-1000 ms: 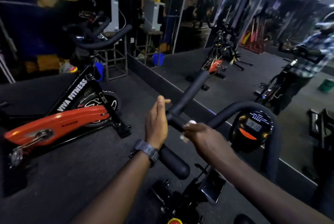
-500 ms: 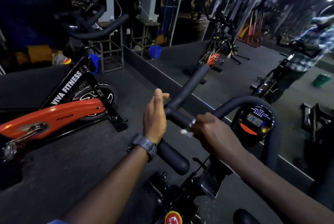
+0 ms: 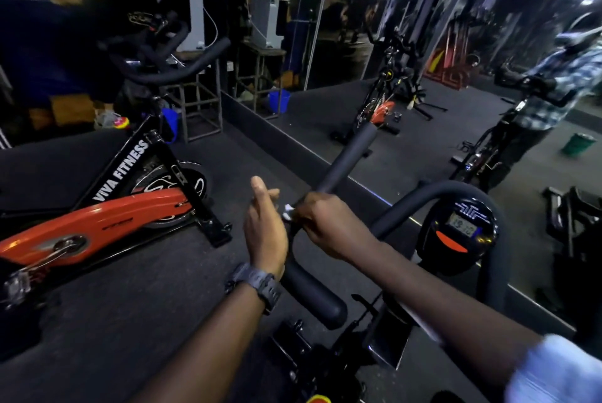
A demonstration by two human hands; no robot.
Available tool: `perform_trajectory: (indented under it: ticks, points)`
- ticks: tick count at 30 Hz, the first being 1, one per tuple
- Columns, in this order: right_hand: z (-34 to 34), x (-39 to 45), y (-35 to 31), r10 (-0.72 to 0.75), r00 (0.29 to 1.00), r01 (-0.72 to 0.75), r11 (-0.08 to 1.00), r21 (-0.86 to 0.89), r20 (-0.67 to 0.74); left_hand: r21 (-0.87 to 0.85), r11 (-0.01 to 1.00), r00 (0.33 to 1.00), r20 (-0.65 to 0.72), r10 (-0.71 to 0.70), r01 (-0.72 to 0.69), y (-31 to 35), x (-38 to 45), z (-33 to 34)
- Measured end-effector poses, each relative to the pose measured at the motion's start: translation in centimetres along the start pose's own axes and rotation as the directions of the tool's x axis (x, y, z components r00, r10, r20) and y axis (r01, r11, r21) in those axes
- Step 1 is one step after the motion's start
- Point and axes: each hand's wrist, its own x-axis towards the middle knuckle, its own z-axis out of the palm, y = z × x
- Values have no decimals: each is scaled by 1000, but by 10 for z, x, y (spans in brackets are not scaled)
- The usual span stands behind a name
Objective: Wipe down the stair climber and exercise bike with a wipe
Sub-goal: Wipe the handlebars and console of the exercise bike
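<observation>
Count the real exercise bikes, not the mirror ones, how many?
2. The orange bike stands on the floor at left; the bike being wiped, by its handlebar, is in front. More may be hidden.

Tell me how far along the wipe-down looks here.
Nothing visibly finished; no surface shows it has been cleaned. In hand: the right hand grips a white wipe around the near bike's handlebar, the left hand open beside it. Left, by appearance: the console, and the orange bike. No stair climber is identifiable.

Right hand (image 3: 329,223) grips wipe (image 3: 288,211) on handlebar (image 3: 345,158); left hand (image 3: 265,233) relaxed beside bar.
</observation>
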Motion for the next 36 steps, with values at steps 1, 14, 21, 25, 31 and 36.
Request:
perform_trajectory:
  ticks: [1, 14, 21, 25, 31, 36]
  points:
    - [0, -1, 6, -18, 1000, 18, 1000, -22, 18, -45, 997, 998, 12, -57, 57, -4, 1, -5]
    - [1, 28, -1, -24, 1000, 25, 995, -98, 7, -201, 963, 983, 91, -162, 178, 2, -24, -33]
    - [-5, -42, -50, -343, 910, 302, 933, 195, 233, -217, 953, 977, 76, -198, 210, -5, -28, -48]
    - [-5, 7, -41, -125, 980, 141, 985, -98, 155, -179, 964, 980, 69, -186, 196, -10, -37, -43]
    - [-7, -74, -55, -323, 921, 341, 939, -51, 220, -184, 956, 970, 134, -205, 227, -7, -39, -51]
    - [-37, -89, -45, -196, 965, 199, 980, 3, 175, -144, 976, 982, 119, -144, 160, -9, -51, -44]
